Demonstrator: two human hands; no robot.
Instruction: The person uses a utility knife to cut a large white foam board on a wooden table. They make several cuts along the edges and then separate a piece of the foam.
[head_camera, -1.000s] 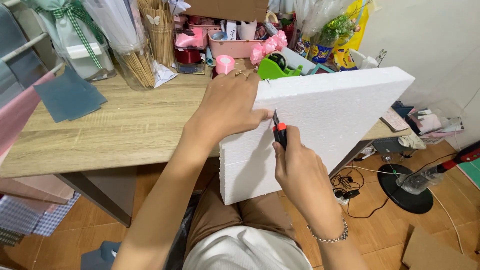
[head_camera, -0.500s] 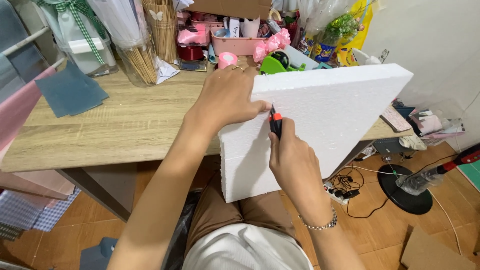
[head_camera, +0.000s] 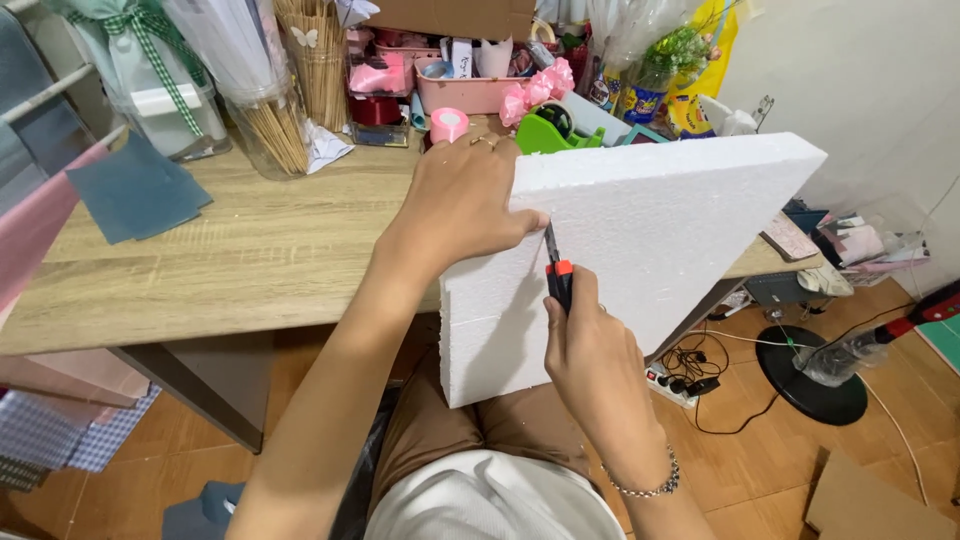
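A thick white foam board (head_camera: 660, 250) rests tilted on the front edge of the wooden table (head_camera: 230, 270) and hangs over my lap. My left hand (head_camera: 465, 205) presses flat on the board's upper left corner, fingers over its edge. In my right hand (head_camera: 590, 355) I grip a utility knife (head_camera: 557, 275) with a red slider and black handle. Its blade is sunk into the board's face just below my left fingertips. A cut line runs down the foam under the knife.
The table's back holds a jar of wooden sticks (head_camera: 285, 125), a pink tray (head_camera: 470, 90), pink ribbon bows (head_camera: 535, 95), a green tape dispenser (head_camera: 555, 130) and a blue-grey sheet (head_camera: 135, 190). On the floor to the right are a fan base (head_camera: 810, 385), a power strip (head_camera: 680, 385) and cardboard (head_camera: 870, 505).
My right hand has moved the knife up the board toward my left hand, lengthening the cut. The left hand has stayed on the corner.
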